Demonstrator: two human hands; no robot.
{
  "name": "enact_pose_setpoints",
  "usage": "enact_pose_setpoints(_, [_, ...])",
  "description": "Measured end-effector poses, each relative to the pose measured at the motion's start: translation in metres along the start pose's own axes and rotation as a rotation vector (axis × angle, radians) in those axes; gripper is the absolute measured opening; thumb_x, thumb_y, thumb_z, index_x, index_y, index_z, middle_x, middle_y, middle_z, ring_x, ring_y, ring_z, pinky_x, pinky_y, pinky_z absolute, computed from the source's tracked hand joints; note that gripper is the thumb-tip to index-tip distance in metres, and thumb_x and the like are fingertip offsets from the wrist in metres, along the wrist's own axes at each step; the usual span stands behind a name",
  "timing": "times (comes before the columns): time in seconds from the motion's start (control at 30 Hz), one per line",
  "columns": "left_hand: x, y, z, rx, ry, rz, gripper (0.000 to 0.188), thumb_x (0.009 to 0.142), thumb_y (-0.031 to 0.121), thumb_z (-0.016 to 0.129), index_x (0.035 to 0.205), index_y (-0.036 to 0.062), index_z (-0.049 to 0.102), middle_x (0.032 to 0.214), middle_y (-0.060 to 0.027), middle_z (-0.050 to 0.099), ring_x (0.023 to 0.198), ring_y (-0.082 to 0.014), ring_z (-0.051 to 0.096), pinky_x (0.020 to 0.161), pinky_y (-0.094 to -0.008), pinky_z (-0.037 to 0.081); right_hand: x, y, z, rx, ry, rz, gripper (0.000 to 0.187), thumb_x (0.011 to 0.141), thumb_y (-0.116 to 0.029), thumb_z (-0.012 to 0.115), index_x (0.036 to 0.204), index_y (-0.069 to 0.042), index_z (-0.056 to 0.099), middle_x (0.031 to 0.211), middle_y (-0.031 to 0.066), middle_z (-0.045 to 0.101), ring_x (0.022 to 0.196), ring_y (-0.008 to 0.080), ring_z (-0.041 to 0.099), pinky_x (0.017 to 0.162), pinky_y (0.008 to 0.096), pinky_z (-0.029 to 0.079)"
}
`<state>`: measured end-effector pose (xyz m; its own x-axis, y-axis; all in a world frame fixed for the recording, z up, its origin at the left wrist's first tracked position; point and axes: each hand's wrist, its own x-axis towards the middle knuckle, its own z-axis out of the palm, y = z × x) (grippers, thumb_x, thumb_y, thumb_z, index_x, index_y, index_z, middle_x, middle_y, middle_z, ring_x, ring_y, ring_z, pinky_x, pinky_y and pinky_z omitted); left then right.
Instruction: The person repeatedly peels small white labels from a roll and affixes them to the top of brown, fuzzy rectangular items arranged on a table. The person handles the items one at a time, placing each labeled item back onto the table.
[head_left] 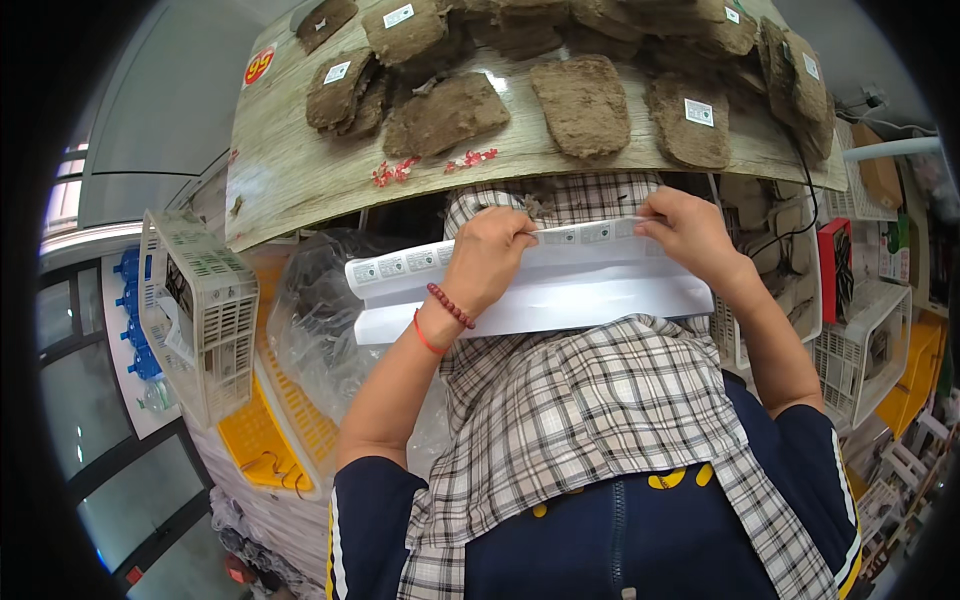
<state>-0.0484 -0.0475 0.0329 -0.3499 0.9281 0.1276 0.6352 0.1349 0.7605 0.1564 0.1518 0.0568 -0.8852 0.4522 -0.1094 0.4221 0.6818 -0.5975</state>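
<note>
A white sheet of printed labels [620, 295] lies curled across my lap, with a row of small printed squares along its far edge. My left hand [490, 250] pinches that edge near the middle, thumb and fingers pressed together. Farther right, my right hand [685, 230] pinches the same edge between thumb and fingertips. Beyond the sheet, brown fibrous slabs rest on the wood-patterned table. One slab [580, 105] shows no label, while another [690, 140] to its right bears a small white label [699, 112]. A plaid apron [590, 400] covers my lap under the sheet.
The table [290, 180] has a curved near edge just past my hands. At left stand a white plastic crate [215, 330], a yellow crate [262, 440] and clear plastic film [325, 300]. More crates [860, 350] stand at right, and a black cable [808, 190] hangs there.
</note>
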Motion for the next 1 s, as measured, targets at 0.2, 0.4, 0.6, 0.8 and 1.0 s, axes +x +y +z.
enact_pose_setpoints(0.2, [0.005, 0.004, 0.01, -0.013, -0.007, 0.058, 0.012, 0.08, 0.004, 0.07, 0.091, -0.001, 0.07, 0.087, -0.0132, 0.068, 0.08, -0.027, 0.066, 0.073, -0.0344, 0.052, 0.013, -0.037, 0.055, 0.028, 0.224, -0.311, 0.013, 0.081, -0.014, 0.075, 0.084, -0.006, 0.065, 0.081, 0.007, 0.061, 0.073, 0.0261, 0.063, 0.063, 0.036, 0.05])
enact_pose_setpoints(0.4, [-0.027, -0.022, -0.038, -0.017, -0.024, -0.118, 0.015, 0.08, 0.002, 0.07, 0.095, -0.0014, 0.07, 0.088, -0.0094, 0.067, 0.08, -0.0192, 0.063, 0.073, -0.029, 0.05, 0.013, -0.024, 0.058, 0.079, 0.186, -0.275, 0.01, 0.082, -0.014, 0.072, 0.078, -0.008, 0.067, 0.079, 0.0058, 0.062, 0.074, 0.0274, 0.064, 0.064, 0.0388, 0.051])
enact_pose_setpoints(0.6, [-0.033, -0.041, -0.051, -0.109, -0.145, -0.244, 0.013, 0.084, 0.003, 0.067, 0.096, -0.0016, 0.07, 0.085, -0.0076, 0.066, 0.077, -0.0155, 0.063, 0.071, -0.0282, 0.05, 0.01, -0.028, 0.064, 0.054, 0.15, -0.298, 0.011, 0.083, -0.015, 0.072, 0.078, -0.008, 0.065, 0.079, 0.0056, 0.062, 0.074, 0.0271, 0.064, 0.064, 0.0384, 0.05])
enact_pose_setpoints(0.8, [-0.055, -0.054, -0.075, 0.071, -0.175, -0.16, 0.018, 0.086, 0.006, 0.064, 0.102, 0.0009, 0.07, 0.093, -0.0084, 0.066, 0.087, -0.0188, 0.063, 0.077, -0.0298, 0.049, 0.012, -0.021, 0.064, 0.072, 0.096, -0.228, 0.012, 0.084, -0.018, 0.071, 0.08, -0.007, 0.066, 0.082, 0.0065, 0.064, 0.075, 0.0281, 0.064, 0.067, 0.0389, 0.051])
enact_pose_setpoints(1.0, [-0.08, -0.073, -0.083, -0.038, -0.147, -0.319, 0.011, 0.088, 0.008, 0.064, 0.092, -0.002, 0.066, 0.078, -0.0068, 0.063, 0.074, -0.0133, 0.059, 0.069, -0.0271, 0.047, 0.017, -0.022, 0.062, 0.075, 0.009, -0.206, 0.015, 0.085, -0.02, 0.071, 0.08, -0.007, 0.067, 0.083, 0.0073, 0.065, 0.076, 0.0286, 0.065, 0.069, 0.0396, 0.05])
